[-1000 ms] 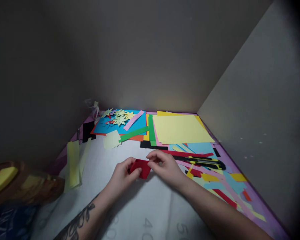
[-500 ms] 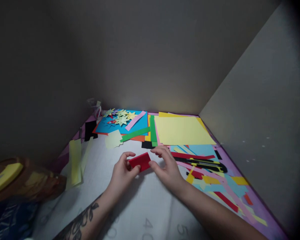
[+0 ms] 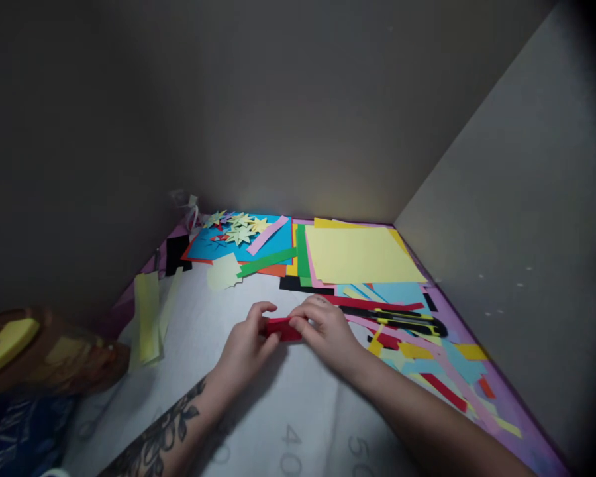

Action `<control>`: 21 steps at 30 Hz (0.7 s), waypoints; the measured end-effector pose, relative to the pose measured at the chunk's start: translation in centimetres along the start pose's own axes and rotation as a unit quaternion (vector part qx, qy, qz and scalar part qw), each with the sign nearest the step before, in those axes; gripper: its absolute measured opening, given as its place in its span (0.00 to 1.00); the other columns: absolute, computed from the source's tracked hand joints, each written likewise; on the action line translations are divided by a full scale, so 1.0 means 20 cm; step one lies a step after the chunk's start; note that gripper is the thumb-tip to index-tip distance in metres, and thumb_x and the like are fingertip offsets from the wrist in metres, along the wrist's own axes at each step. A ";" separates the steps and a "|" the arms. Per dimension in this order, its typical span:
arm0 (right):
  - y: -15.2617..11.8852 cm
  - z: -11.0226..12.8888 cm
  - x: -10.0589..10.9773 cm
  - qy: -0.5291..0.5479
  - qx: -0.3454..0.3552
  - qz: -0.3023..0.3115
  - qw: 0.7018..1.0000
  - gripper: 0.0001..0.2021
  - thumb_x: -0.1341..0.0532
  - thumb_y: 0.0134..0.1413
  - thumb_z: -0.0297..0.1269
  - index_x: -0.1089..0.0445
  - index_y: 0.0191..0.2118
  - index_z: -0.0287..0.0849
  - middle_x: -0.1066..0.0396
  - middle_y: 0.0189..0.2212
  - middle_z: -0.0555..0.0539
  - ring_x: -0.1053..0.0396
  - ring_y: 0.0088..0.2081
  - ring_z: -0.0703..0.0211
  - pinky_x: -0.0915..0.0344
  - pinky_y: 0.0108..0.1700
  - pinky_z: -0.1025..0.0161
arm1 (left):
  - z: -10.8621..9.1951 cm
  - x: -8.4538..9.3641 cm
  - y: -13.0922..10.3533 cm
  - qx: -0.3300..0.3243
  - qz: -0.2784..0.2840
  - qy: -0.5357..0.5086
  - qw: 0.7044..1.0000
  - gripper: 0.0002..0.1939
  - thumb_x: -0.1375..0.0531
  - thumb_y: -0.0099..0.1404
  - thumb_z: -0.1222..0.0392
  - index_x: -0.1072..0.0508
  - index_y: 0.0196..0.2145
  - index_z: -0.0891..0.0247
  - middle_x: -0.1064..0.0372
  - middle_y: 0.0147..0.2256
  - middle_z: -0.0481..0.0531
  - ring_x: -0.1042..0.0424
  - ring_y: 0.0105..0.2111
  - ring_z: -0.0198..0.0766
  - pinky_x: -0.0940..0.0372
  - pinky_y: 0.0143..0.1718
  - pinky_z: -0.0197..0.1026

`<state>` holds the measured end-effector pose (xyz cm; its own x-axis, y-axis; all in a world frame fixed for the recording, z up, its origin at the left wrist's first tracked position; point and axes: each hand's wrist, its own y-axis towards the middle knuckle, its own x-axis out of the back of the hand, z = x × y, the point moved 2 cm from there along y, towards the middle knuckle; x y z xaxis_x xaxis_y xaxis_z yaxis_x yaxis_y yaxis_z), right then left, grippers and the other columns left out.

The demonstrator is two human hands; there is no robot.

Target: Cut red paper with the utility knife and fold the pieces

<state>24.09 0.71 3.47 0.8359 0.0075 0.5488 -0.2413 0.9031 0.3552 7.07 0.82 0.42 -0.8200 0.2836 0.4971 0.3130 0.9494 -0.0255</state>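
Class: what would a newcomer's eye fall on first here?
Probably the bright red paper, pinched between the left hand and the right hand at the centre. Next, pale stars on the blue sheet at back left, and the black-and-yellow cutter on the right.

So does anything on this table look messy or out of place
Yes: the paper scraps on the right lie jumbled and overlapping, with a knife among them, so that side looks untidy. I see nothing spilled. The red paper is partly hidden by the left hand and right hand, so I can't judge its condition.
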 end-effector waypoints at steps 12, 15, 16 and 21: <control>-0.02 0.07 -0.06 -0.070 0.067 0.034 0.995 0.07 0.43 0.52 0.26 0.30 0.28 0.43 0.29 0.28 0.49 0.36 0.36 0.58 0.44 0.41 0.59 | -0.03 -0.03 -0.02 -0.022 0.041 0.079 0.996 0.23 0.47 0.59 0.64 0.43 0.52 0.60 0.28 0.26 0.46 0.30 0.24 0.38 0.45 0.25 0.35; 0.00 0.05 -0.05 -0.039 0.041 0.040 0.998 0.08 0.43 0.52 0.25 0.29 0.28 0.43 0.28 0.28 0.50 0.34 0.36 0.59 0.42 0.42 0.60 | -0.03 -0.02 -0.02 -0.015 0.056 0.043 0.997 0.24 0.47 0.58 0.65 0.44 0.53 0.60 0.29 0.26 0.46 0.30 0.25 0.37 0.44 0.26 0.34; 0.00 0.04 -0.04 -0.019 0.020 0.039 0.999 0.07 0.43 0.52 0.26 0.29 0.30 0.44 0.27 0.30 0.50 0.34 0.36 0.60 0.42 0.42 0.61 | -0.03 -0.01 -0.01 -0.008 0.055 0.020 0.998 0.24 0.47 0.58 0.65 0.44 0.53 0.60 0.29 0.26 0.46 0.30 0.26 0.37 0.44 0.26 0.34; 0.03 -0.04 0.02 0.016 -0.071 0.040 0.997 0.08 0.44 0.55 0.31 0.31 0.27 0.42 0.29 0.26 0.51 0.33 0.31 0.61 0.40 0.34 0.65 | -0.04 0.03 0.02 0.043 0.020 -0.091 0.995 0.24 0.44 0.55 0.65 0.45 0.50 0.61 0.32 0.23 0.43 0.34 0.24 0.33 0.43 0.26 0.33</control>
<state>24.71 1.57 3.37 0.8322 0.0934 0.5466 -0.2371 0.9510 0.1985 7.10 1.24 1.45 -0.8834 0.3334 0.3293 0.3109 0.9428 -0.1205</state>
